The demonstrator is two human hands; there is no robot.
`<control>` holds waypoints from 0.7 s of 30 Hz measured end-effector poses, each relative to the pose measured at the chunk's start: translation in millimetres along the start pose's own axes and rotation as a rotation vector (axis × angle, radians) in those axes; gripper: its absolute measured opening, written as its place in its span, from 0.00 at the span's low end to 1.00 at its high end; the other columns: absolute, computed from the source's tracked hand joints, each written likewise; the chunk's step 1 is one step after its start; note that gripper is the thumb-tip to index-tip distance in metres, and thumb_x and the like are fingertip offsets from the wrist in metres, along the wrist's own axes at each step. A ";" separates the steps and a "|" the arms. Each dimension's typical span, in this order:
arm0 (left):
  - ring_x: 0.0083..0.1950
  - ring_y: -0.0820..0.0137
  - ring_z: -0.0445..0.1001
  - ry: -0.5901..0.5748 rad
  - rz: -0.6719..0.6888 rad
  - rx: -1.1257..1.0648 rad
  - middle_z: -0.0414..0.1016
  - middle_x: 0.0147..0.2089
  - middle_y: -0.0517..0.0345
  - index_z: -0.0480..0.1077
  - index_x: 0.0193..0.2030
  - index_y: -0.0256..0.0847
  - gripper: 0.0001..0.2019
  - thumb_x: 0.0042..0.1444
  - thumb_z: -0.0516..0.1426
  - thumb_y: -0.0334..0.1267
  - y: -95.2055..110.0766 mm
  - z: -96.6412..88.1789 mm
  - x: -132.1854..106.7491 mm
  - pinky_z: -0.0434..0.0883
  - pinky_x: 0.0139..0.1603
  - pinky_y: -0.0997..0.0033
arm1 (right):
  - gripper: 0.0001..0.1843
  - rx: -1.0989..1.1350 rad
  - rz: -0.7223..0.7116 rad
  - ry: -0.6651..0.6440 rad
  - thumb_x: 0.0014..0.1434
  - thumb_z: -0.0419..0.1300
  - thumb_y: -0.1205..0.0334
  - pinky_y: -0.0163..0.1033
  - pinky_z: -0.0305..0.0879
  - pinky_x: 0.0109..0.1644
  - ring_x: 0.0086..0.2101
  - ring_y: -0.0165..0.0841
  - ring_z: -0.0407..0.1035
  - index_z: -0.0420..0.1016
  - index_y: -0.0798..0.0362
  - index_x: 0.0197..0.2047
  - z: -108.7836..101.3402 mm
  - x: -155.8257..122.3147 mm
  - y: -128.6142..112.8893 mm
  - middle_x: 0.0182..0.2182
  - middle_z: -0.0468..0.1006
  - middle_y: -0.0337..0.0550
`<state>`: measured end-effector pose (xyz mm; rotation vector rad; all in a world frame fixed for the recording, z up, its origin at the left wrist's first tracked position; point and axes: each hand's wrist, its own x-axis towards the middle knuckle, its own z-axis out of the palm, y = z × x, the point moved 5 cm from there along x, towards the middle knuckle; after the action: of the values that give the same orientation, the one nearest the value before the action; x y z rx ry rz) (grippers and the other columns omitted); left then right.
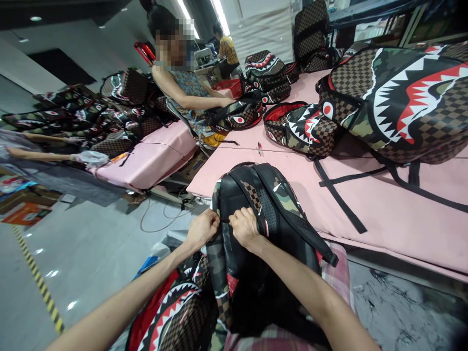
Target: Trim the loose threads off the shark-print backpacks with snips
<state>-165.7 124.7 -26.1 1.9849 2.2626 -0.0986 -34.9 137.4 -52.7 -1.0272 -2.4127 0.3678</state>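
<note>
A black backpack (pixel 252 278) with checkered and camouflage panels stands in front of me, its back panel and shoulder straps facing me. My left hand (pixel 203 226) is closed in a pinch at its left side edge. Close beside it, my right hand (pixel 244 226) is a fist gripping the left part of the back panel. Whatever small part lies between the fingers is hidden. One padded shoulder strap (pixel 292 207) runs down the right side. Below my left forearm rests another backpack (pixel 175 317) with a shark-mouth print and red lining.
Several shark-print backpacks, including a large one (pixel 420 102) and an opened one (pixel 305 126), lie on the pink table (pixel 256 180). A co-worker (pixel 183 87) sits across, handling a backpack. More backpacks pile up at left, near another person's gloved hand (pixel 91 157).
</note>
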 end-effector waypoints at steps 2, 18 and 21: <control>0.33 0.69 0.70 -0.001 -0.006 0.005 0.71 0.36 0.55 0.66 0.29 0.41 0.09 0.52 0.46 0.36 1.2 -1.0 -0.4 0.61 0.33 0.73 | 0.09 -0.004 0.003 -0.006 0.61 0.52 0.69 0.41 0.51 0.40 0.35 0.35 0.61 0.72 0.55 0.32 -0.9 0.5 -0.3 0.31 0.72 0.43; 0.33 0.69 0.69 -0.019 -0.010 -0.033 0.71 0.35 0.55 0.66 0.29 0.40 0.09 0.50 0.46 0.34 5.9 -0.5 -1.2 0.63 0.35 0.71 | 0.09 -0.024 0.010 -0.006 0.60 0.52 0.69 0.40 0.53 0.42 0.36 0.36 0.61 0.72 0.55 0.32 4.6 4.9 1.0 0.31 0.72 0.43; 0.33 0.69 0.69 -0.008 -0.015 -0.055 0.71 0.34 0.55 0.66 0.28 0.40 0.09 0.49 0.46 0.34 4.0 -0.3 -0.7 0.63 0.35 0.72 | 0.09 -0.027 0.030 0.012 0.61 0.52 0.68 0.40 0.53 0.42 0.36 0.36 0.61 0.72 0.55 0.33 5.9 2.2 4.2 0.32 0.72 0.43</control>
<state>-161.6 124.5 -25.6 1.9374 2.2503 -0.0447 -36.8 141.6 -58.7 -1.0755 -2.3993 0.3397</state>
